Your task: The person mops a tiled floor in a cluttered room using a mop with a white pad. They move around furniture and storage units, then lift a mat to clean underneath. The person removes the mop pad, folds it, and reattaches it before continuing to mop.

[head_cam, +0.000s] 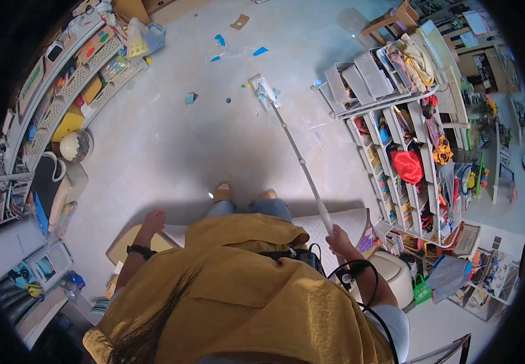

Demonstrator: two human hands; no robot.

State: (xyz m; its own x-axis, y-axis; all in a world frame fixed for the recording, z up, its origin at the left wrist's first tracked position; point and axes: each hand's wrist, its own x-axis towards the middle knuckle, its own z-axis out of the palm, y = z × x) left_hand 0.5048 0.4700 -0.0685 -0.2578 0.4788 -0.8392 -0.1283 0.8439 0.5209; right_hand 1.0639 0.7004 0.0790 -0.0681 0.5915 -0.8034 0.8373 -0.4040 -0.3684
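Note:
My right hand [339, 241] is closed around the pale handle [310, 179] of a flat floor mop or sweeper. The pole runs forward to a flat white head [262, 91] that lies on the pale floor, with bluish scraps at it. My left hand [154, 220] hangs at my left side; nothing can be seen in it, and its fingers look curled. Beyond and left of the mop head lie a small dark blue ball [228, 100], a crumpled blue-and-white piece [191, 98], blue scraps [260, 51] and a brown cardboard piece [239, 22].
Shelves with perforated baskets [64, 82] curve along the left, beside a white globe-like object [74, 145]. On the right stands a rack of toy bins [397, 173] with a red bag [407, 166], and beyond it a wooden chair [392, 22]. A mat [353, 223] lies near my feet.

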